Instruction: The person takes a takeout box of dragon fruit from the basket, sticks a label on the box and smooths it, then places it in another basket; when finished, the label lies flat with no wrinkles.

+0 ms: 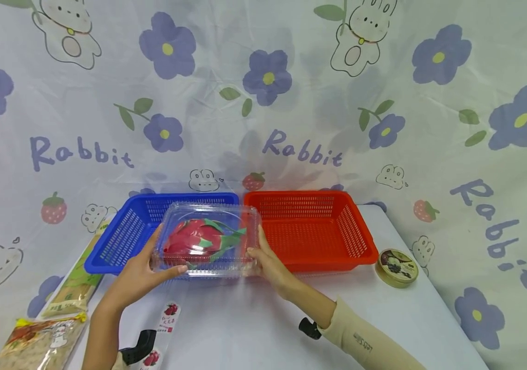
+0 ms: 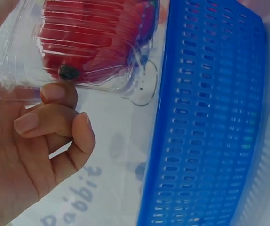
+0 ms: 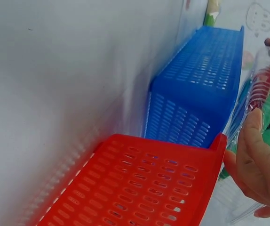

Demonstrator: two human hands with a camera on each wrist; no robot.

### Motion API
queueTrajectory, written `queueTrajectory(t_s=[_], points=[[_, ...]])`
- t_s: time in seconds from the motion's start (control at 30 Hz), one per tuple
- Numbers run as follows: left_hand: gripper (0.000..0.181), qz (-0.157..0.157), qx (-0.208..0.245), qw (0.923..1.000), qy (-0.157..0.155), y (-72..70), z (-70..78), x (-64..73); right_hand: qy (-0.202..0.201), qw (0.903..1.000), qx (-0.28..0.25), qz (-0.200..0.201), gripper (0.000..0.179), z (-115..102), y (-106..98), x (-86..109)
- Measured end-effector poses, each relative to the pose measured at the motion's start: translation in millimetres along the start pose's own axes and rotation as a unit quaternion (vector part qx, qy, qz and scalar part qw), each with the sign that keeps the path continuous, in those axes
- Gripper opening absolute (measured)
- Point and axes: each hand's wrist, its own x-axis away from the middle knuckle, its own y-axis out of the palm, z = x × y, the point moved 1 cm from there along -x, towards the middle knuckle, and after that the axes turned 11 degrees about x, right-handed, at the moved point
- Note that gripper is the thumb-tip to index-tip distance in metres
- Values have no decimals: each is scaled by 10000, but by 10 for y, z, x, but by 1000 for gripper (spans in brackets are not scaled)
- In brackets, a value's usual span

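Both hands hold a clear plastic clamshell box (image 1: 226, 268) in front of the blue basket, in the middle of the head view. Inside it lies a pink dragon fruit (image 1: 196, 239) with green scales. My left hand (image 1: 136, 275) grips the box's left end, thumb along the front edge; its other fingers curl at the underside in the left wrist view. At the opposite end, my right hand (image 1: 270, 262) grips the side, its thumb (image 3: 255, 123) against the ridged wall in the right wrist view.
A blue basket (image 1: 111, 252) and a red basket (image 1: 309, 239) stand side by side at the back of the white table. A round tin (image 1: 396, 268) sits right of the red one. Bagged food packages (image 1: 41, 341) lie at left, near a strip of dragon fruit labels (image 1: 165, 321).
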Motion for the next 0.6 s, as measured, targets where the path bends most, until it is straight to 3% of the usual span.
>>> queueTrajectory(t_s=[0.43,0.6], points=[[111,25,-30,9999,-95,20,2,30,4,9990,438,3,83,-3,8,16],[111,64,-1,9999,-80,18,-1,45,-193,9973,714,30,90,9,2,24]])
